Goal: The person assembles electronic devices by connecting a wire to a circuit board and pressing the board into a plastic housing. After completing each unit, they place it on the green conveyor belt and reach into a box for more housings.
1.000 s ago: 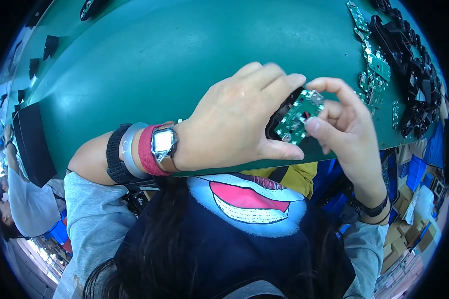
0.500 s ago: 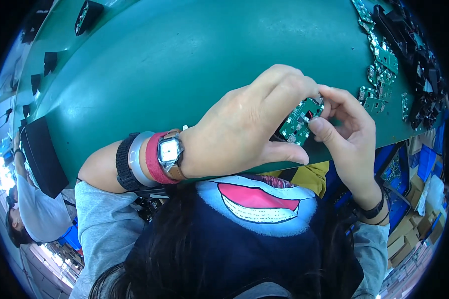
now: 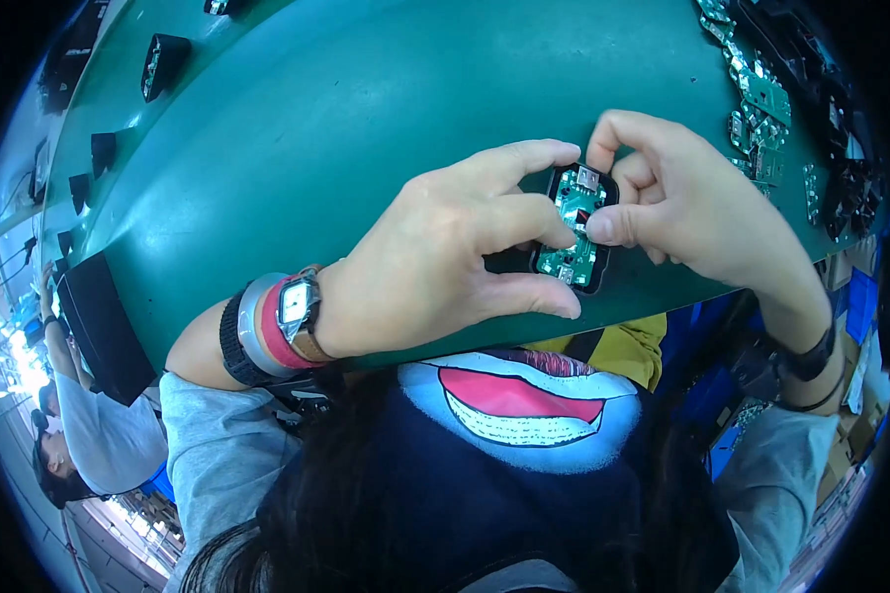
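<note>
A green circuit board (image 3: 574, 201) with a metal port at its far end sits face up inside a shallow black plastic housing (image 3: 600, 269). My left hand (image 3: 435, 252) grips the housing from the left: thumb at its near end, one fingertip at its far end, another finger over the board. From the right, my right hand (image 3: 687, 193) has its thumb pressed on the board's right edge, its other fingers curled at the housing's far right side. These fingers hide part of that rim.
Green boards (image 3: 764, 99) lie piled along the right of the green table (image 3: 366, 128), beside a heap of black housings (image 3: 845, 188). A black box-shaped part (image 3: 104, 326) stands at the left edge, with filled housings (image 3: 163, 67) farther up. Another person (image 3: 109, 435) sits beyond the left edge.
The board and housing have turned more upright and come into fuller view. My left hand has shifted slightly left; my right forearm has swung outward to the right, its thumb now on the board's edge.
</note>
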A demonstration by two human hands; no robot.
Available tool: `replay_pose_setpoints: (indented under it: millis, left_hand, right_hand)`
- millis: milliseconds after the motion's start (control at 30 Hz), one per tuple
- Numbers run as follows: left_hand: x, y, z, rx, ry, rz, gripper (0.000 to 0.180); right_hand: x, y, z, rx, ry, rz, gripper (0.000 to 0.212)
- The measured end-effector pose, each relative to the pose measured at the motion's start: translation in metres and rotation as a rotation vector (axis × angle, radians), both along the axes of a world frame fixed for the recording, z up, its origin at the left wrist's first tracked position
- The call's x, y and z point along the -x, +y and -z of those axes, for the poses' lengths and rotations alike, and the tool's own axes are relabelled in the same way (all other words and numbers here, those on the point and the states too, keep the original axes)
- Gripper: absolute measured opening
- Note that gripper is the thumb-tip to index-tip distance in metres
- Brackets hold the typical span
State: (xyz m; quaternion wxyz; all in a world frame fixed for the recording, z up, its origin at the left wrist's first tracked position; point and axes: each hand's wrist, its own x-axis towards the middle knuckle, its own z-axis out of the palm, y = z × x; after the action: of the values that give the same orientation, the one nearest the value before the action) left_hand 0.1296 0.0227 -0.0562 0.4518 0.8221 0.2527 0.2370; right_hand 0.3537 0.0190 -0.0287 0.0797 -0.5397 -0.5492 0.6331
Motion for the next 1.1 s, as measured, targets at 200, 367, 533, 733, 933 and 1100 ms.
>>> replay_pose_setpoints:
  millis: [200, 367, 533, 733, 933, 1100]
  left_hand:
    - [0.0, 0.006, -0.01, -0.113, 0.069, 0.177, 0.044]
    - [0.003, 0.009, -0.005, -0.396, 0.295, 0.412, 0.036]
    - [-0.014, 0.018, -0.025, -0.647, 0.231, 0.442, 0.021]
    - [-0.016, 0.115, -0.032, -0.896, 0.466, -0.272, 0.026]
    - [-0.004, 0.197, -0.007, -0.873, 0.822, -0.76, 0.047]
    - [0.012, 0.154, -0.029, -1.046, 0.803, -0.737, 0.049]
  right_hand:
    - [-0.003, 0.029, -0.023, 0.084, -0.12, -0.275, 0.027]
    - [-0.014, -0.023, -0.002, -0.362, -0.038, -0.066, 0.024]
    - [-0.014, -0.063, -0.019, -0.269, 0.031, 0.374, 0.018]
    - [-0.055, -0.091, -0.027, -0.442, -0.103, 0.43, 0.013]
    - [-0.013, -0.065, -0.023, -0.762, -0.095, 0.074, 0.012]
    - [-0.059, 0.012, -0.035, -1.251, -0.743, 0.211, 0.019]
